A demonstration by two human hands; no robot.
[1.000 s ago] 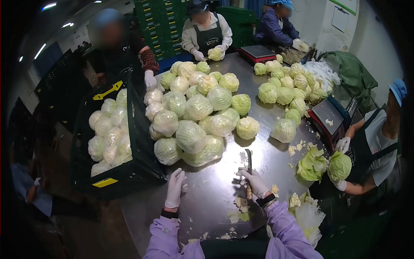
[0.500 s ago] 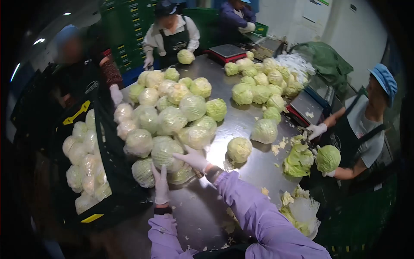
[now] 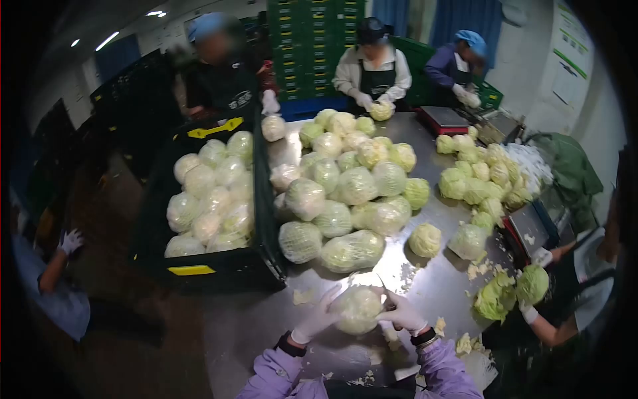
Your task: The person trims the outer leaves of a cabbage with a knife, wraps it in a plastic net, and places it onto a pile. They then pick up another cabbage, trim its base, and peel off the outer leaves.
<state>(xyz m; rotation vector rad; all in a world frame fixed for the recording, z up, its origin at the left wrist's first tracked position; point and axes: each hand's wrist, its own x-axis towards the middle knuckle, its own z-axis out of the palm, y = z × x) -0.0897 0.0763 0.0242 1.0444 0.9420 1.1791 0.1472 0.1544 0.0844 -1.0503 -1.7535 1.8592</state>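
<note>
Near the table's front edge, a cabbage in clear wrap point(image 3: 359, 310) is between my two white-gloved hands. My left hand point(image 3: 319, 318) is closed round its left side. On its right side is my right hand point(image 3: 404, 314), fingers bent against the cabbage, with a thin dark tool in it that is too small to name surely. Just beyond lies a pile of wrapped cabbages point(image 3: 357, 185) on the metal table point(image 3: 252, 312). To the left, a black crate point(image 3: 226, 269) holds several wrapped cabbages point(image 3: 199, 179).
Unwrapped cabbages point(image 3: 475, 189) lie at the right, near scales point(image 3: 444, 120) and leaf scraps point(image 3: 488, 269). Co-workers stand across the table; one at the right holds a cabbage point(image 3: 532, 284). Another person's arm point(image 3: 56, 266) shows at far left. Green crates point(image 3: 312, 53) are stacked behind.
The view has swung left. My hands, earlier on a cabbage at the pile's front, now hold a wrapped cabbage nearer to me, apart from the pile. A person has come into view at far left.
</note>
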